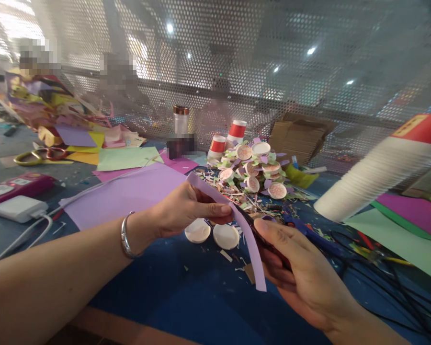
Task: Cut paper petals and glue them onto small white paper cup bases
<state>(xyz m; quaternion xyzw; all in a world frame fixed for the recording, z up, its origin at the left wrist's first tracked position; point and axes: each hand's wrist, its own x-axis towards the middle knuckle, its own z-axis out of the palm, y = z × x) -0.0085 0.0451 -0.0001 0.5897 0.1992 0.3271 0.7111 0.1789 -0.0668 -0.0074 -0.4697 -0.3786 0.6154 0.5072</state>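
Strip work apparently in mid-course: one purple strip (250, 244) held above the desk (147, 292), scissors (249, 220) beside it.
The left hand (181, 207) pinched the strip between thumb and fingers; the right hand (301, 268) gripped the scissors, whose blade opening could not be told; the strip hung in one piece, its cutting judged incomplete; the paper-trimmed discs (277, 190) heaped beyond seemed finished, at least seven showing, the total hidden; two plain discs (197, 231) lay untrimmed below the left hand; also counted: one large purple sheet (129, 191), two red-and-white cups (218, 144) behind the heap, one tilted cup stack (366, 177), its cups too close to number
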